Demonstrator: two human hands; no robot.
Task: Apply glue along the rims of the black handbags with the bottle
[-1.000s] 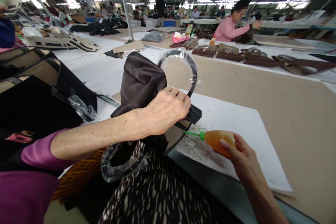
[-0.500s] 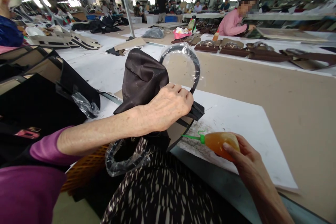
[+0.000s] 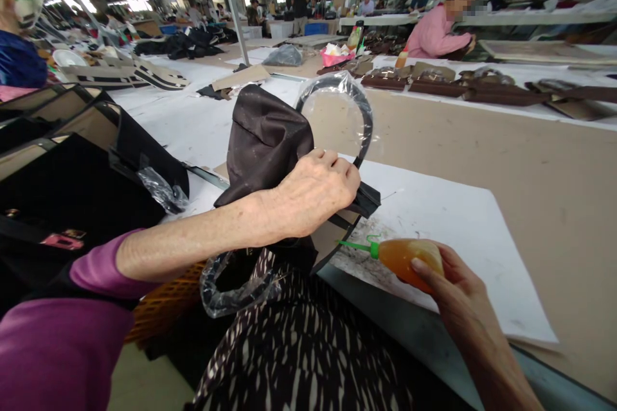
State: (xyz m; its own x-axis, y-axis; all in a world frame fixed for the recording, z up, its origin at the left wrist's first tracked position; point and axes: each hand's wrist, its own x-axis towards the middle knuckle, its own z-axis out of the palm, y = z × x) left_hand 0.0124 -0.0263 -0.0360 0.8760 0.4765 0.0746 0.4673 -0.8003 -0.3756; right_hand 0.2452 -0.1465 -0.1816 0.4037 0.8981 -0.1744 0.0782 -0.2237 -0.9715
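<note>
My left hand (image 3: 321, 192) is wrapped over the edge of a dark bag (image 3: 267, 141) whose dark brown lining bulges up behind the knuckles. A plastic-wrapped handle (image 3: 369, 119) arches above that hand, and a second wrapped handle (image 3: 212, 298) hangs below my wrist. In my right hand (image 3: 456, 276) is a squeeze bottle (image 3: 407, 260) of amber liquid, lying sideways with its green nozzle pointing left. The nozzle tip is at the beige inner edge (image 3: 328, 237) of the bag; whether they touch is unclear. My left fingertips are hidden behind the bag's edge.
A stained white sheet (image 3: 453, 212) lies on the beige-covered table (image 3: 554, 173). Black bags (image 3: 72, 186) stand at the left, above an orange basket (image 3: 164, 302). Brown pieces (image 3: 434, 87) line the far side. A person in pink (image 3: 434, 32) works beyond them.
The whole view has shifted slightly, so hands, bag and bottle appear a little further right. Both grips look the same, and the nozzle remains by the bag's edge.
</note>
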